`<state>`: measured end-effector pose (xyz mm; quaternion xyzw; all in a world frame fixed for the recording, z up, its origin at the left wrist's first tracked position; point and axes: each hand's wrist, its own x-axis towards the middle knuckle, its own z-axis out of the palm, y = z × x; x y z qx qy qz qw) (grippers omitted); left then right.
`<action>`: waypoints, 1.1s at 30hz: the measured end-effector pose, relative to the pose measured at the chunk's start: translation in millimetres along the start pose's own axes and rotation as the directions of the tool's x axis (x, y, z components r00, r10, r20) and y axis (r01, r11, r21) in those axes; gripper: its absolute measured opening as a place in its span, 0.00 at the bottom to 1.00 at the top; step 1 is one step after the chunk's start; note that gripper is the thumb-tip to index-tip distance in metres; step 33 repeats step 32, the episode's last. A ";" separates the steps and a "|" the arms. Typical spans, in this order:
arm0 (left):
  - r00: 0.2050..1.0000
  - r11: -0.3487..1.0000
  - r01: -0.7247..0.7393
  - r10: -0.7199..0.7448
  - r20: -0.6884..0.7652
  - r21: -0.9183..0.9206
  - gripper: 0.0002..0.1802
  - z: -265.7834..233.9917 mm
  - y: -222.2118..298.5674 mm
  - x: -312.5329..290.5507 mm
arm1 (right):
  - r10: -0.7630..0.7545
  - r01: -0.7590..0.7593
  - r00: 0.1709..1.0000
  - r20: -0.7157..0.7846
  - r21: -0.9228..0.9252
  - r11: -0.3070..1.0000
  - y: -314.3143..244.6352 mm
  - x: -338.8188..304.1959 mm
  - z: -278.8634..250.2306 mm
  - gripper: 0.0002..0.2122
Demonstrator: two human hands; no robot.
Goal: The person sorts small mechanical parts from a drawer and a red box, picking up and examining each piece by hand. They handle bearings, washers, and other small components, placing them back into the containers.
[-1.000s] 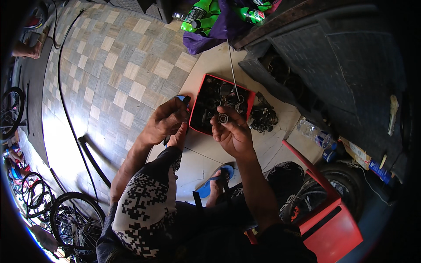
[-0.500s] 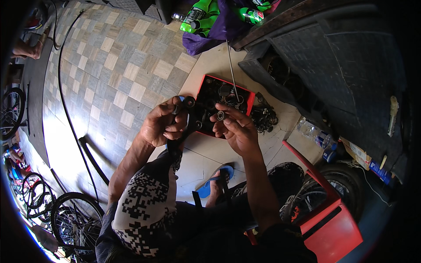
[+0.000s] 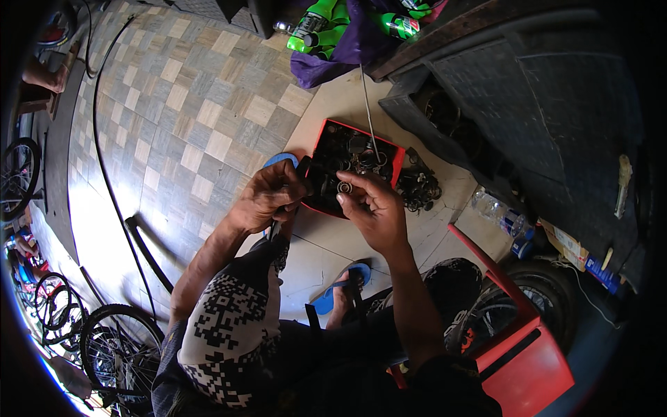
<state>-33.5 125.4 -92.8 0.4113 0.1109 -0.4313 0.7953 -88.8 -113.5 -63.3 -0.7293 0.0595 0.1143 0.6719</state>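
My left hand (image 3: 267,196) is closed around a dark part (image 3: 304,167), which in the earlier picture shows rounded, holed ends like a linkage. Most of it is now hidden by my fingers. Between the thumb and fingertips of my right hand (image 3: 379,212) is a small ring-shaped bearing (image 3: 344,187), its round face visible. The two hands are a short way apart, over the near edge of a red box (image 3: 399,167) filled with dark small parts and rings. A thin rod (image 3: 367,111) leans out of the box.
More dark small parts (image 3: 420,184) lie in a heap right of the box. A purple bag (image 3: 313,73) with green bottles stands beyond. A red plastic chair (image 3: 524,361) and a tyre (image 3: 563,299) are at right. Bicycles (image 3: 118,354) stand at left; a black hose (image 3: 101,132) crosses the tiles.
My left hand has turned, so the dark part's round ends are less visible. My right hand has shifted slightly left, tilting the bearing.
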 end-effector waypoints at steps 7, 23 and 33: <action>0.984 0.998 -0.002 0.013 -0.179 0.061 0.05 16.4 4.5 3.8 | 0.036 -0.031 0.995 -0.089 0.062 0.998 -14.8 -4.3 11.5 0.20; 0.998 0.901 -0.066 0.062 0.023 0.430 0.11 26.1 6.6 2.4 | -0.017 0.008 0.998 -0.064 -0.136 0.991 -17.3 -7.9 11.0 0.12; 0.912 0.624 -0.392 0.361 0.195 0.676 0.14 19.5 0.7 5.3 | -0.122 0.112 0.992 -0.010 -0.329 0.938 -14.2 -5.6 3.7 0.12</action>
